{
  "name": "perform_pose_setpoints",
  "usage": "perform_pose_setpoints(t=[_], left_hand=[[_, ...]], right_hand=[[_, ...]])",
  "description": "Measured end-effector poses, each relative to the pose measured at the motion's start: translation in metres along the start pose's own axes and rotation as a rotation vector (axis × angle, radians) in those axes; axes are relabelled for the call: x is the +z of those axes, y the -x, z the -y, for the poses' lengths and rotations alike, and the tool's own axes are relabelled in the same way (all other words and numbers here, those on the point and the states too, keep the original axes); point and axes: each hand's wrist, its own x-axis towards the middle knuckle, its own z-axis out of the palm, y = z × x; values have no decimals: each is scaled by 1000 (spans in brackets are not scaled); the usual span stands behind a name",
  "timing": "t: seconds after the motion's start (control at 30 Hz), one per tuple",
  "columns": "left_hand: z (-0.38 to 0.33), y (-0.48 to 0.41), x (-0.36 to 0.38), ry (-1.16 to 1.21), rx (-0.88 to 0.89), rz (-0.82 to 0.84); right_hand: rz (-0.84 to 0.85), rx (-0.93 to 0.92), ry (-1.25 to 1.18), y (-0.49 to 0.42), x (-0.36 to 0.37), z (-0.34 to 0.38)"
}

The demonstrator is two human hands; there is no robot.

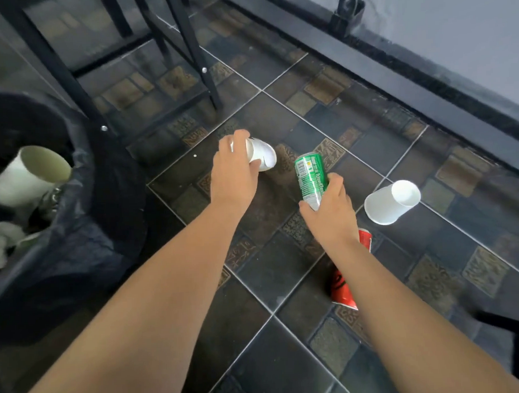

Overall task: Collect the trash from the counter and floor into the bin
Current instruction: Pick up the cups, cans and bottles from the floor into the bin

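Left hand [234, 173] wraps a white cup [262, 156], right hand [331, 213] grips the green can [309, 177]; red can [342, 284] half hidden under that forearm, second cup [392, 202] at three o'clock, bin [86, 246] at nine, contents blurred.

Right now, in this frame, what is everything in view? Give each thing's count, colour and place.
bin: one, lined with a black bag, far left
cup in bin: one clear, white, on its side; other pale trash beside it is too blurred to count
held cup: one, white, in the left hand
loose cup: one, white, on its side on the floor, right
green can: one, green, in the right hand
red can: one, red, on the floor, partly hidden by the right forearm
metal legs: several, black, top left
floor: dark patterned tiles
wall: grey, top right
left hand: grips the held cup
right hand: grips the green can
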Motion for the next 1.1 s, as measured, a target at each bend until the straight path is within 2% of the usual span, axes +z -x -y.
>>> perform_pose_setpoints(t=[0.37, 0.5, 0.67, 0.87, 0.97, 1.1], left_hand=[[-7, 50, -90, 93, -8, -248], [-12, 55, -133, 144, -37, -330], [1, 64, -193, 137, -42, -471], [63, 85, -255, -19, -146, -648], [96, 102, -273, -83, -237, -627], [133, 124, -282, -114, -330, -574]], right_hand=[[-188, -167, -93, 23, -40, 64], [-266, -253, -148, 31, -50, 106], [-267, -374, -275, 43, -55, 177], [-151, -586, -344, 65, -27, 263], [-65, -729, -313, 78, -6, 293], [42, -831, -153, 93, 19, 317]])
